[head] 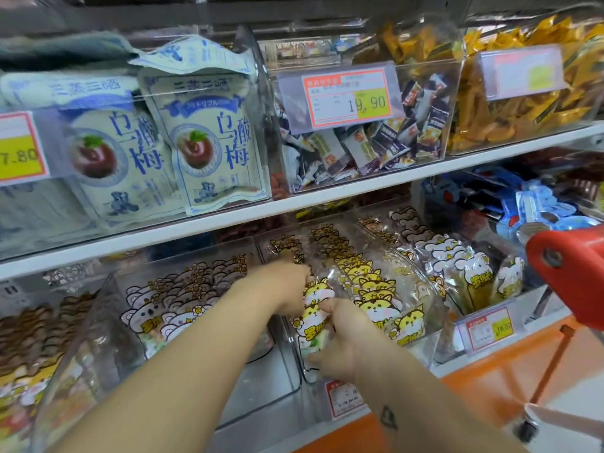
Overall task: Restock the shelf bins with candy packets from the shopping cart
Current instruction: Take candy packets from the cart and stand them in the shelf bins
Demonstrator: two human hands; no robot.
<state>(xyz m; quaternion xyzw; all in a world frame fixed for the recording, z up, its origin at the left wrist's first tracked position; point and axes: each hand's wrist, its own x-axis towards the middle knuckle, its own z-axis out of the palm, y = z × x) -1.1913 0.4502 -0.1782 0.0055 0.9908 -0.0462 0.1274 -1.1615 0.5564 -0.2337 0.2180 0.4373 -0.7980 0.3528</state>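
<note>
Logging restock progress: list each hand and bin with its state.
Cat bin: packed, packets upright.
Right hand: grips a cat packet at the bin's front.
Left hand: among the packets, grip blurred.
Bear bin: front floor bare.
Plum bin: bags upright, one lying on top.

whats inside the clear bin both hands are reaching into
A row of yellow cat packets stands upright, front to back, in the clear bin. The right hand grips the front packet; the left hand, blurred, is at the row. Hands and packets hide the bin floor.
</note>
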